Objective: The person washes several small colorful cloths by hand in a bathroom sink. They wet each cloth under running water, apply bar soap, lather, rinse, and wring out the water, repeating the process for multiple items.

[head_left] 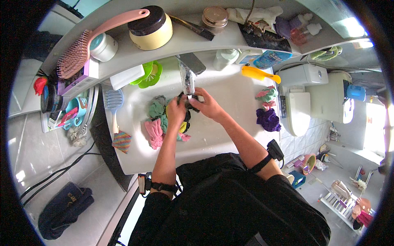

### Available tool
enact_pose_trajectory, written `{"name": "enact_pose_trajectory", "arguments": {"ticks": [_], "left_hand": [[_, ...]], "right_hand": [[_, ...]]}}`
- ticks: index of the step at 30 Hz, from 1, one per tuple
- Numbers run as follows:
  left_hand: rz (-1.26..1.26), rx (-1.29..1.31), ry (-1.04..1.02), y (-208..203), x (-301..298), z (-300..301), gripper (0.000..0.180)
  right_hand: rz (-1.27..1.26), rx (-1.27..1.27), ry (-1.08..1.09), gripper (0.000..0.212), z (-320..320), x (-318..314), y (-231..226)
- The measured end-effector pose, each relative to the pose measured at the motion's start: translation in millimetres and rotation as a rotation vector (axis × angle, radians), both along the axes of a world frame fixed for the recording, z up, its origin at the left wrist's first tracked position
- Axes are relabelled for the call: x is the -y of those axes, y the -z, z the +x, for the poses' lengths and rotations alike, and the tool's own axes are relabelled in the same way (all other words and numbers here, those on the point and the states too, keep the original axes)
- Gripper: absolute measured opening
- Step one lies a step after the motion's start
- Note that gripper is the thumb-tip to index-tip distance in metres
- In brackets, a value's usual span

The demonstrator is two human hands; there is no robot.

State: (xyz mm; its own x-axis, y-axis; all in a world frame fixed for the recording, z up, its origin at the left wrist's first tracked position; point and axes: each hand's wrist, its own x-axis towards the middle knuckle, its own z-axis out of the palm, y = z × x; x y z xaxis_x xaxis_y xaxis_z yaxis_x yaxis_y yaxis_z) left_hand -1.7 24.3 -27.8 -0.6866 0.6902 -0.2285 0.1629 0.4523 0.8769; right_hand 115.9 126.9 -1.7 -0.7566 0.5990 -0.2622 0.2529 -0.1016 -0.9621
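Both my hands are in the white sink (213,135), just below the metal faucet (187,80). A small dark piece of fabric (191,105) is bunched between them, its kind hidden by the folds. My left hand (176,111) has its fingers closed on one side of it. From the other side my right hand (208,105) pinches it. Against my left wrist lies a pile of crumpled cloths: a teal one (157,108), a pink one (154,133) and yellow and black fabric partly covered by my forearm.
On the sink's right rim rest a purple scrunched cloth (268,119) and a pink-green one (267,95). A blue hairbrush (114,100) and striped cloth (122,141) lie left. Behind stand a green flower-shaped dish (150,74), yellow-handled item (260,74) and bottles. An overhanging shelf (176,41) holds jars.
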Motion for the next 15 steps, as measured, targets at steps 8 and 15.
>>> {"name": "enact_pose_trajectory", "arguments": {"ticks": [8,15], "left_hand": [[0.380,0.673,-0.020,-21,7,-10,0.046],[-0.166,-0.093,0.025,-23,7,0,0.019]], "right_hand": [[-0.182,0.270,0.016,0.028,-2,-11,2],[-0.630,-0.127,0.005,0.044,-2,0,16]]}}
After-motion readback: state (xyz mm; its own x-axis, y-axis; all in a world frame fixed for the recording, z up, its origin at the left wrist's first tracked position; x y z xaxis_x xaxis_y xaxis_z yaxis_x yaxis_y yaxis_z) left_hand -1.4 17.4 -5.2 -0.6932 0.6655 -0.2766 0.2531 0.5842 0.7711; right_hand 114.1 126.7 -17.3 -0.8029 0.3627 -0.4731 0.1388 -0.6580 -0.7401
